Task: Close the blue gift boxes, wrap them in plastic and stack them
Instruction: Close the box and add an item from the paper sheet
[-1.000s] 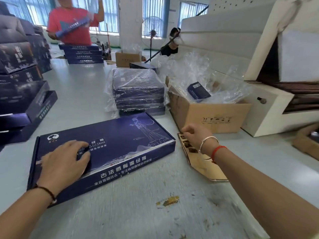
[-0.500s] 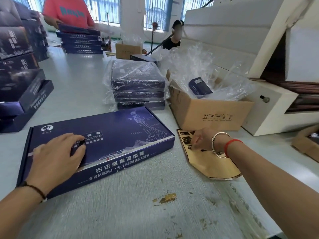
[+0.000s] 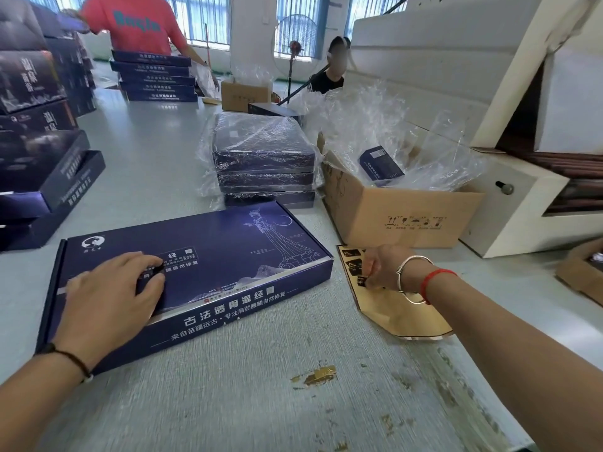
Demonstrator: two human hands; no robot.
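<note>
Since the earlier frame, right hand [image 3: 380, 270] has dropped onto the gold sticker sheet [image 3: 391, 308], pinching a dark sticker. Left hand [image 3: 111, 298] presses, fingers relaxed, on the closed blue gift box [image 3: 228, 256] beneath it, unwrapped. Beyond both hands: wrapped stack [image 3: 264, 161]; wrapping and stacking remain.

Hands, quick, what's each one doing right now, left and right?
Left hand: open, resting flat on the closed blue gift box.
Right hand: fingers pinching a small black sticker on the gold sticker sheet.

Daylit workroom – barred windows [image 3: 295, 24], white pillar [image 3: 251, 34], grey worn table [image 3: 228, 402]
</note>
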